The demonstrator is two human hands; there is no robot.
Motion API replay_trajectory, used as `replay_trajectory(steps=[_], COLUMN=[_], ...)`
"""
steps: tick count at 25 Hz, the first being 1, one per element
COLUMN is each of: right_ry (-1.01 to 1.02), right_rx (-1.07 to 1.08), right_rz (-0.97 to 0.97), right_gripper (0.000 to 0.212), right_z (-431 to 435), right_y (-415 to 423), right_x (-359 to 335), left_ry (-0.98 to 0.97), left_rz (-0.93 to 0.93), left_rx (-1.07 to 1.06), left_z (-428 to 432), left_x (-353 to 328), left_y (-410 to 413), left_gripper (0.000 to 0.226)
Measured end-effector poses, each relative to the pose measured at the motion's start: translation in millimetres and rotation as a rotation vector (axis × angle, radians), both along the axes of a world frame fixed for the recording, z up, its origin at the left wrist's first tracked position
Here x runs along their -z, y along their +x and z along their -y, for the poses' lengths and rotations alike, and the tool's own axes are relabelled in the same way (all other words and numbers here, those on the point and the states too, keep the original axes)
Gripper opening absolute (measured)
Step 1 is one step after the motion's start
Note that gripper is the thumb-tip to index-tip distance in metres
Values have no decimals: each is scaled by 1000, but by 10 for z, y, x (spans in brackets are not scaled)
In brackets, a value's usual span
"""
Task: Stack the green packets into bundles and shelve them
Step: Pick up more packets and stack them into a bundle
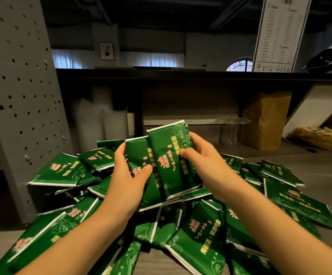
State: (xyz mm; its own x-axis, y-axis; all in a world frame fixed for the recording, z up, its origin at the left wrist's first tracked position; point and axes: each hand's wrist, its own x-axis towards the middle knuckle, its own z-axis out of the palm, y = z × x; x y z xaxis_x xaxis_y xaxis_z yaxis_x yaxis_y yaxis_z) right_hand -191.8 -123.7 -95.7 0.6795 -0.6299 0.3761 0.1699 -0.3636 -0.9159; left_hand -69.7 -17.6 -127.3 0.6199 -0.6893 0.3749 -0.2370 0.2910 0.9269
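Note:
A loose heap of green packets with pink and yellow print covers the table in front of me. Above the heap I hold a small bundle of green packets, fanned and uneven, upright and tilted a little to the left. My left hand grips the bundle's left side, thumb across the front. My right hand grips the right side, thumb on the front packet's face. The shelf opening lies behind the bundle under a dark board.
A grey perforated panel stands at the left. In the shelf space are white rolled material, a clear plastic cup, a brown paper bag and a yellow wrapped bundle. A printed sign stands on top.

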Motion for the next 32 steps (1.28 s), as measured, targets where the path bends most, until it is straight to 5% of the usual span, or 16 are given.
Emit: replay_trajectory(steps=[8, 14, 17, 24, 29, 32], right_ry=[-124, -148, -265, -671, -492, -360], right_rx=[63, -56, -88, 437, 567, 538], right_rz=[56, -40, -83, -617, -1039, -1017], right_gripper=[40, 78, 54, 34, 56, 79], right_z=[-170, -155, -83, 457, 866, 924], right_y=[275, 353, 251, -101, -287, -311], right_x=[345, 457, 295, 55, 172, 241], left_ry=[-122, -28, -33, -49, 11, 52], left_rz=[-275, 16, 87, 93, 119, 152], left_rx=[120, 73, 49, 43, 31, 22], left_z=[3, -10, -15, -65, -43, -31], left_x=[31, 37, 44, -13, 17, 32], left_y=[-38, -84, -57, -6, 45, 71], left_gripper=[23, 54, 51, 60, 61, 61])
